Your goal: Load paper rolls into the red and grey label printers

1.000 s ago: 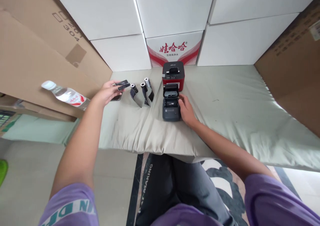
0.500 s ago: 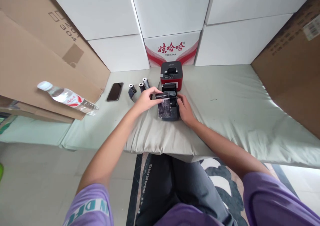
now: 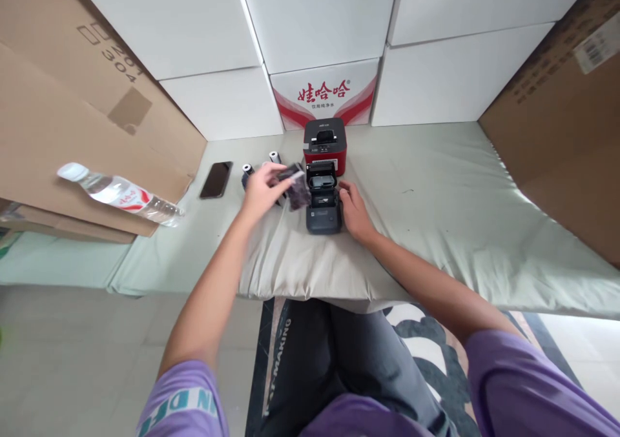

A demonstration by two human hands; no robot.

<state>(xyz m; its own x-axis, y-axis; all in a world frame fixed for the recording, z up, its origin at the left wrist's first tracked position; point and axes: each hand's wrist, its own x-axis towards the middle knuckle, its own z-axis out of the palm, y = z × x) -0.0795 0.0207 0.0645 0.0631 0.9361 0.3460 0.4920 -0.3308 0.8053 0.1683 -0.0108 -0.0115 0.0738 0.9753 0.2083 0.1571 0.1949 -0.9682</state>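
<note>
The left forearm slants up and inward from the lower left, and the left hand is held palm-down to the left of the black portable printer. Its thumb and fingers are pinched on the upper end of a dark strip, which hangs tilted just beside the printer's left edge; motion blur hides its finer detail. The right forearm comes in from the lower right, and the right hand lies against the printer's right side with fingers loosely bent; whether it grips or merely touches, I cannot tell.

The portable printer lies on the cloth-covered surface with its lid raised and its compartment exposed. Right behind it stands a red-and-black printer, in front of a white carton with red lettering. Beyond the left hand's fingers are small paper rolls, partly hidden by that hand. Farther left, a smartphone lies flat, and a clear water bottle leans at a slant near the large cardboard box.
</note>
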